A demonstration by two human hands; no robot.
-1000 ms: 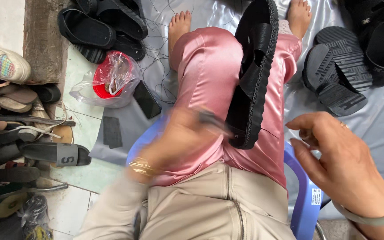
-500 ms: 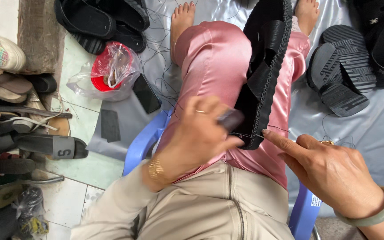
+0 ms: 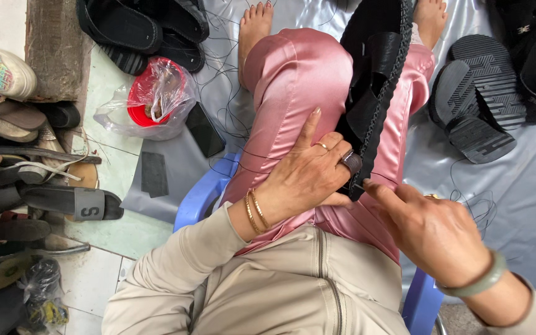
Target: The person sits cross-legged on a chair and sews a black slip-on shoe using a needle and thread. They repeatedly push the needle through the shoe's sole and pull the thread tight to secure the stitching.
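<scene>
Your left hand (image 3: pixel 308 180) has settled against the lower end of the black chunky-soled sandal (image 3: pixel 373 93), which lies lengthwise along your right thigh in the pink satin trousers (image 3: pixel 293 80). A second ago that hand was a blur of motion further down your lap; now its grip is closed on the sandal's edge, a dark thimble-like cap (image 3: pixel 351 162) on one finger pressed to the braided rim, index finger stretched flat on the thigh. Your right hand (image 3: pixel 432 232) has come in from the side, where it hung open and apart; its fingertips now pinch together right at the sandal's bottom corner, seemingly on a needle or the thin black thread (image 3: pixel 466 198) that trails off over the grey plastic sheet (image 3: pixel 528 186). What exactly sits in that pinch is too small to tell. The sandal itself has shifted upward and tilted more on edge. Both hands meeting at one spot suggests a stitch is being drawn through the sole rim.
</scene>
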